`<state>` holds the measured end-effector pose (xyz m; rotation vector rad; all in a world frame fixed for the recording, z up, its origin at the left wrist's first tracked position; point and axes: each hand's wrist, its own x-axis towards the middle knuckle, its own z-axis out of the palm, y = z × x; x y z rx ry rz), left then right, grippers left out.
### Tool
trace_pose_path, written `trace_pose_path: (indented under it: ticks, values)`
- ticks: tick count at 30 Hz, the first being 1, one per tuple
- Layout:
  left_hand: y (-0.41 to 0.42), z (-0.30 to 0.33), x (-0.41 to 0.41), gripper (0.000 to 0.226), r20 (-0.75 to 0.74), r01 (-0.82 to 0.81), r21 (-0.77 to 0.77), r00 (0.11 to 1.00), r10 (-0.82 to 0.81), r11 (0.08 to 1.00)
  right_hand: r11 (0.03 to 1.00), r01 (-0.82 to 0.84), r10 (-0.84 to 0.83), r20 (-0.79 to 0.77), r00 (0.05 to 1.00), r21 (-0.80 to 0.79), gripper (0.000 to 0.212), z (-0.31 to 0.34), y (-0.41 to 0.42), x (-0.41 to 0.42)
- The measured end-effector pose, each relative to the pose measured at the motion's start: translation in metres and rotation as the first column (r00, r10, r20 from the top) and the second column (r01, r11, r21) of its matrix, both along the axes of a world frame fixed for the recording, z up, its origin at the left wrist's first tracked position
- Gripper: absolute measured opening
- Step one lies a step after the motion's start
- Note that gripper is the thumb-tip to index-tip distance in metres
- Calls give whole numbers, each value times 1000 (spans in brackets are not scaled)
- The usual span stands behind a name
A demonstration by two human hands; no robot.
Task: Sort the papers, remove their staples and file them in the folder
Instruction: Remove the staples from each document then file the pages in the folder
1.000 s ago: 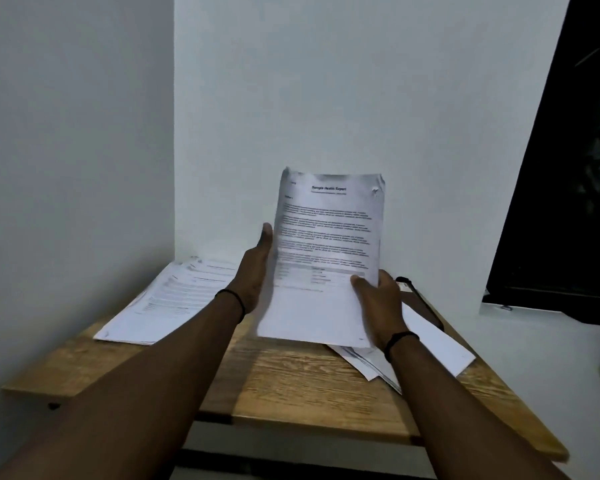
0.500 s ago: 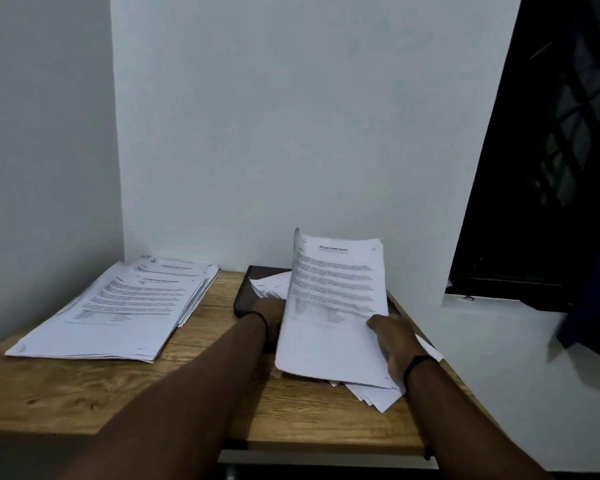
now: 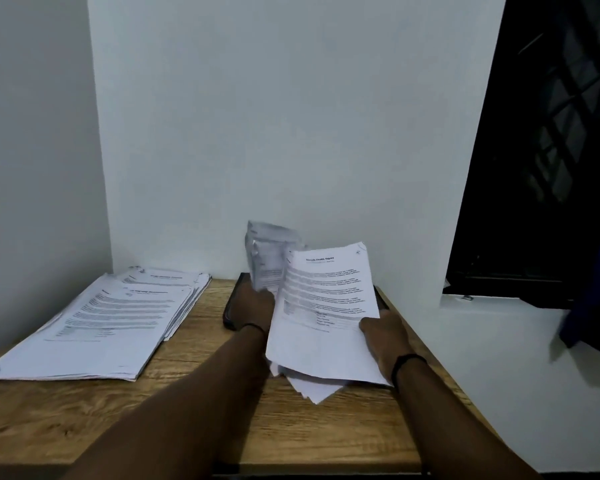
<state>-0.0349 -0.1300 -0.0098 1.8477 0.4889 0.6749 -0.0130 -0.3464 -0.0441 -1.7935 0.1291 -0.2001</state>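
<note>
My right hand point(image 3: 383, 332) grips a stapled printed report point(image 3: 323, 306) by its right edge, tilted just above loose white sheets point(image 3: 312, 386) on the right of the wooden table point(image 3: 201, 420). My left hand point(image 3: 255, 303) holds up a blurred bundle of papers point(image 3: 269, 258) behind that report. Under both hands lies a dark folder point(image 3: 231, 306), mostly covered. A sorted stack of printed papers point(image 3: 101, 327) rests flat on the left of the table.
White walls close the table at the back and left. A dark barred window point(image 3: 548, 150) and a white sill point(image 3: 499, 327) lie to the right, with blue cloth point(image 3: 596, 296) at the frame's edge.
The report came down from in front of my face to just above the right-hand sheets. My left hand let go of it and lifted a bundle of papers from the folder.
</note>
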Motion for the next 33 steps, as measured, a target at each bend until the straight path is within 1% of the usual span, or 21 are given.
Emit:
trace_pose_path:
  ticks: [2, 4, 5, 7, 9, 11, 12, 13, 14, 15, 16, 17, 19, 21, 24, 27, 29, 31, 33]
  values:
    - [18, 11, -2, 12, 104, -138, 24, 985, 134, 990, 992, 79, -71, 83, 994, -102, 25, 11, 2, 1]
    - [44, 29, -5, 12, 219, -234, 60, 951, 216, 970, 969, 125, -104, 105, 989, -214, 24, 19, 8, 8]
    - [55, 38, -8, 12, 285, -265, 89, 930, 231, 960, 952, 151, -129, 102, 986, -264, 25, 22, 12, 12]
    - [77, 52, -14, 13, 409, -308, 168, 886, 217, 937, 906, 186, -167, 83, 982, -381, 24, 30, 25, 23]
    - [93, 64, -19, 11, 498, -334, 225, 847, 187, 915, 848, 176, -174, 52, 983, -500, 36, 36, 41, 31]
    - [107, 71, -21, 11, 550, -347, 256, 820, 160, 902, 828, 169, -167, 52, 985, -535, 48, 39, 56, 38]
    - [111, 74, -21, 11, 562, -343, 266, 815, 144, 901, 840, 164, -149, 70, 986, -517, 52, 39, 65, 41]
    - [116, 75, -22, 11, 566, -329, 278, 815, 122, 903, 878, 134, -99, 101, 990, -459, 56, 40, 77, 43]
    - [118, 76, -21, 11, 566, -300, 282, 819, 94, 912, 931, 61, -12, 137, 990, -359, 62, 42, 88, 42]
    - [120, 77, -21, 11, 565, -269, 273, 822, 73, 924, 969, -53, 100, 183, 978, -242, 71, 47, 100, 37]
    - [122, 77, -21, 11, 565, -235, 256, 824, 52, 938, 976, -169, 198, 237, 951, -135, 79, 53, 113, 31]
    - [124, 78, -20, 11, 569, -193, 236, 822, 26, 952, 967, -249, 253, 281, 926, -50, 86, 60, 123, 25]
    - [125, 83, -24, 11, 586, -124, 212, 810, -25, 969, 942, -325, 280, 341, 897, 81, 89, 75, 135, 17]
    - [126, 91, -32, 9, 608, -97, 211, 793, -53, 973, 909, -380, 291, 392, 873, 172, 79, 90, 140, 10]
    - [125, 111, -47, 6, 652, -73, 213, 754, -86, 974, 884, -423, 284, 490, 824, 198, 54, 105, 144, -1]
    - [123, 127, -60, 5, 682, -36, 247, 716, -147, 968, 854, -450, 243, 566, 788, 260, 37, 117, 148, -13]
    - [122, 133, -69, 5, 699, -10, 253, 693, -176, 967, 841, -455, 213, 595, 775, 292, 33, 128, 149, -22]
    - [123, 136, -72, 4, 703, 48, 237, 681, -205, 970, 840, -452, 190, 617, 763, 301, 33, 138, 147, -28]
    - [123, 138, -72, 15, 691, 138, 185, 685, -229, 973, 837, -463, 195, 630, 751, 292, 38, 146, 142, -32]
